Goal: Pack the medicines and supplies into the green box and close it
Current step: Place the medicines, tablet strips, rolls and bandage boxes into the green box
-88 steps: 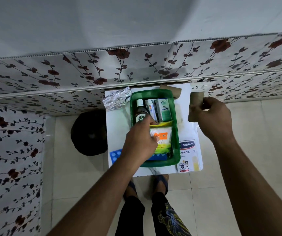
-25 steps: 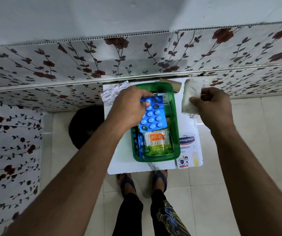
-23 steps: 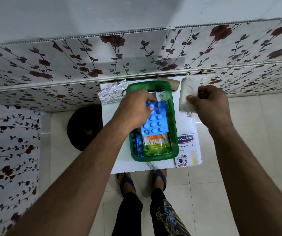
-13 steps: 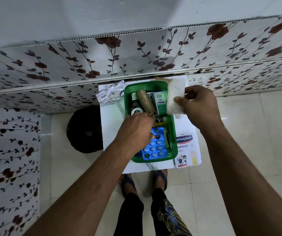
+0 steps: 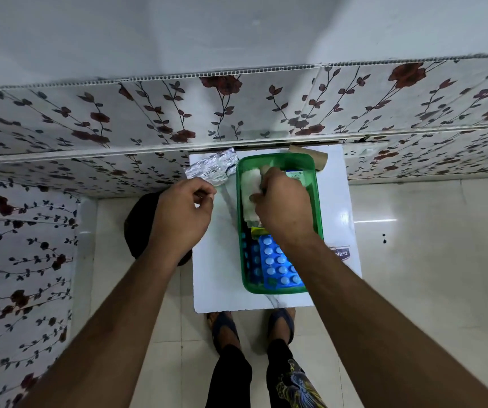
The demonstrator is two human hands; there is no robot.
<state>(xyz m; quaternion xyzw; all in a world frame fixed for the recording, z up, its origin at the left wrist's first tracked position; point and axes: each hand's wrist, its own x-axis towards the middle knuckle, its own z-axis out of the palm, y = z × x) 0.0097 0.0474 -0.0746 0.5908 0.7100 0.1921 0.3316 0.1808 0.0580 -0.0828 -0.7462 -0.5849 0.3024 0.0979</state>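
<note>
The one green box [image 5: 279, 222] stands open near the table's [image 5: 216, 278] far edge. The right hand [image 5: 284, 206] holds one white gauze roll [image 5: 250, 189] inside it, above one blue blister pack [image 5: 279, 266]. The left hand [image 5: 182, 214] hangs loosely curled, empty, beside one silver strip [image 5: 211, 169].

Plain pale wall [image 5: 236, 30] up top. Below it, panelling [image 5: 266, 110] with a white ground and dark red roses on vines; corrugated top edge visible. Same panelling wraps the left side [image 5: 15, 245]. White trim strip [image 5: 89, 154] runs across the panelling. Small white table [image 5: 219, 260] stands against the panelling. Floor [image 5: 428, 245] is glossy cream tile, grout lines visible, with a bright streak of reflected light [image 5: 375, 220] right of the table. Dark round object [image 5: 136, 225] on the floor left of the table, can't identify.
</note>
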